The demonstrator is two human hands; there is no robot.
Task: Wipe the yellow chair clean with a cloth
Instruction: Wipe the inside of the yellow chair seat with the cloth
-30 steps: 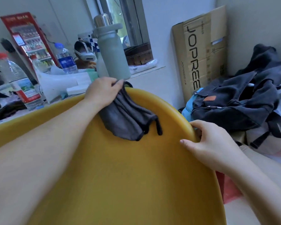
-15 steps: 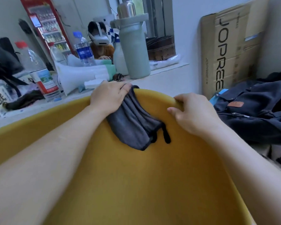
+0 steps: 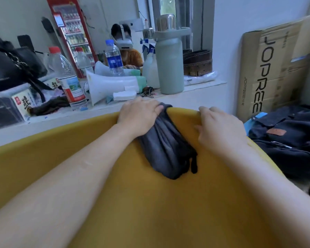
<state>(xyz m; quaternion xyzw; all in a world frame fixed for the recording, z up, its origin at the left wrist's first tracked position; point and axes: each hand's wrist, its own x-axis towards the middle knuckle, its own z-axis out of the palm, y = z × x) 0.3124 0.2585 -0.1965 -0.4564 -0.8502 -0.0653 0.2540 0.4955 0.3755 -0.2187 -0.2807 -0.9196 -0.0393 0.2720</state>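
The yellow chair fills the lower half of the view, its curved top rim facing the white ledge. A dark grey cloth is draped over that rim and hangs down the chair's inner face. My left hand grips the cloth at the top of the rim, fingers curled over it. My right hand holds the rim just right of the cloth, fingers hooked over the edge.
Behind the chair a white ledge carries a grey-green flask, water bottles, a white megaphone, keys and a black bag. A cardboard box leans at the right wall above a dark backpack.
My right hand has slid left along the chair's rim, from its right side to just beside the cloth. My left hand keeps the cloth at the rim's top.
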